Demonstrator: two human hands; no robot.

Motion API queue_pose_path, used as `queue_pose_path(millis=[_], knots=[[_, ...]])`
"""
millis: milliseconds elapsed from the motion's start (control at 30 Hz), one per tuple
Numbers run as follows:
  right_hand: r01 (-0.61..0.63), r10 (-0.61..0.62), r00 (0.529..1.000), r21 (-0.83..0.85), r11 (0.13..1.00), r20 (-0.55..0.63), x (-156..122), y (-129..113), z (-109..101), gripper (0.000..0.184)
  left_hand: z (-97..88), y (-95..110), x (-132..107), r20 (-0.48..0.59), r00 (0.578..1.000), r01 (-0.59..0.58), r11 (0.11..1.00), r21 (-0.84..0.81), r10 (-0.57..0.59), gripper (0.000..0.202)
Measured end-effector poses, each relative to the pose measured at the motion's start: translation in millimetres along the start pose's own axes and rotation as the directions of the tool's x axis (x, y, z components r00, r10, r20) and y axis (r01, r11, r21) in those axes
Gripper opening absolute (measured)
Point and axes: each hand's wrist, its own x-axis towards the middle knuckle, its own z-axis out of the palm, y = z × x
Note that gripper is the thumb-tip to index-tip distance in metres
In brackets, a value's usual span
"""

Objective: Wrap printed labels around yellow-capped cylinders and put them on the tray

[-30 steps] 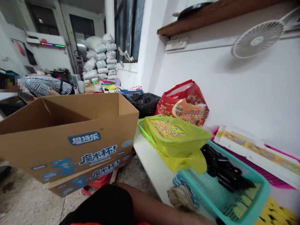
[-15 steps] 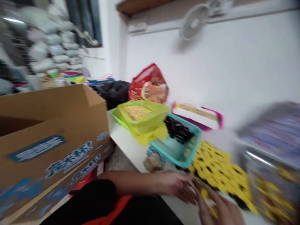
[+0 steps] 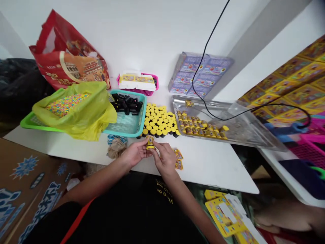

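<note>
In front of my body, both hands hold a small yellow cylindrical container (image 3: 150, 142) with a printed wrap, roughly upright. My left hand (image 3: 134, 154) grips its left side, palm turned up and thumb against it. From the right, my right hand (image 3: 164, 158) pinches it between thumb and fingers. Just beyond my hands stand several black containers with yellow lids (image 3: 161, 122), packed close together. Several printed yellow wrappers (image 3: 178, 159) lie beside my right hand. Finished-looking yellow containers (image 3: 193, 125) with printed wraps lie in rows on a metal tray (image 3: 243, 142).
A turquoise basket (image 3: 122, 130) holds black parts. Left of it, a yellow bag (image 3: 101, 117) holds colourful beads. A cloth bundle (image 3: 117, 147) lies near the front edge. A black cable (image 3: 196, 74) hangs over the tray. Another person's arm (image 3: 286, 215) shows at lower right.
The view has swung right, bringing the tray and stacked boxes into sight. My hands now appear near the middle, together on the yellow container; earlier blur hid what they held.
</note>
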Motion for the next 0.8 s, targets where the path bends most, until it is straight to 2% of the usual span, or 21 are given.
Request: queue_pose_path(millis=[100, 200, 400, 467, 533, 633, 800], knots=[[0.028, -0.028, 1.000, -0.013, 1.000, -0.011, 1, 1, 2, 0.028, 0.4, -1, 0, -0.012, 0.999, -0.042, 0.998, 0.048, 0.043, 0.024], [0.036, -0.036, 0.999, 0.011, 0.999, -0.022, 1, 1, 3, 0.030, 0.4, -3, -2, -0.001, 1.000, -0.029, 0.997, 0.073, 0.029, 0.026], [0.184, -0.184, 0.982, 0.001, 0.983, -0.029, -2, 8, 7, 0.028, -1.8, -4, -6, 0.004, 0.999, -0.034, 0.994, 0.099, 0.034, 0.021], [0.210, -0.211, 0.977, -0.041, 0.977, -0.015, -4, 8, 7, 0.028, -1.6, -3, -6, 0.018, 1.000, -0.007, 0.995, 0.095, 0.006, 0.025], [0.234, -0.234, 0.972, -0.063, 0.970, -0.001, -5, 7, 7, 0.029, -0.9, -2, -5, -0.016, 0.999, -0.034, 0.994, 0.101, 0.036, 0.028], [0.201, -0.202, 0.979, -0.029, 0.979, -0.017, -6, 5, 7, 0.034, 0.0, -4, -4, -0.086, 0.989, -0.108, 0.986, 0.123, 0.119, 0.029], [0.119, -0.118, 0.993, 0.069, 0.991, -0.011, -9, 4, 12, 0.035, -1.5, -9, -5, -0.143, 0.983, -0.102, 0.990, 0.092, 0.115, 0.028]])
